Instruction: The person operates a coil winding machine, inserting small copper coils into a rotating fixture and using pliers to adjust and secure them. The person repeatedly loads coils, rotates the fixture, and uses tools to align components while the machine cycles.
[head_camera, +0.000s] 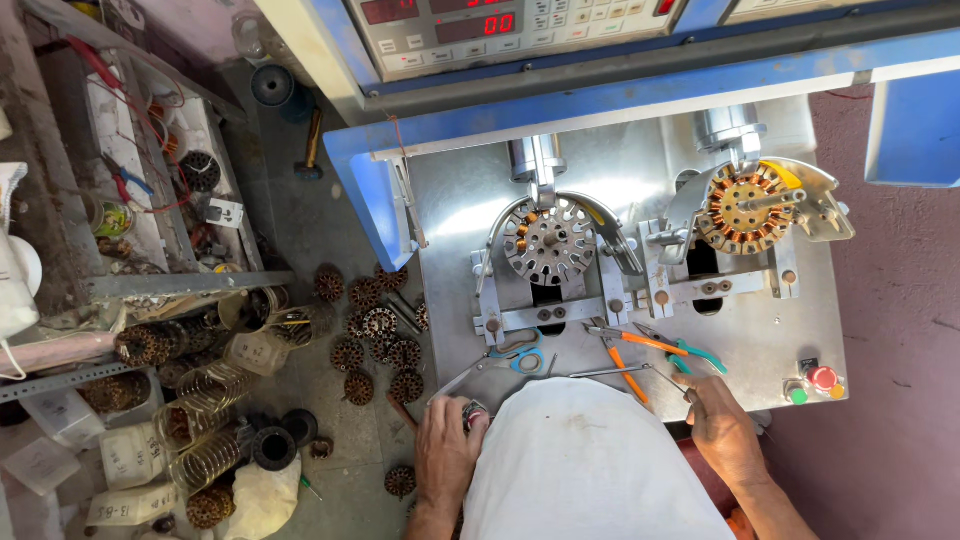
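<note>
left hand (447, 440) grips a small round part (474, 413) off the steel plate's (450, 215) front edge, right hand (722, 425) pinches a thin rod (668, 380).

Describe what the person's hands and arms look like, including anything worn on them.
Both hands are bare, with no gloves. The left hand and right hand lead into forearms with no sleeves showing. No watch, rings or bands are visible. A white garment covers the torso between them.
</note>
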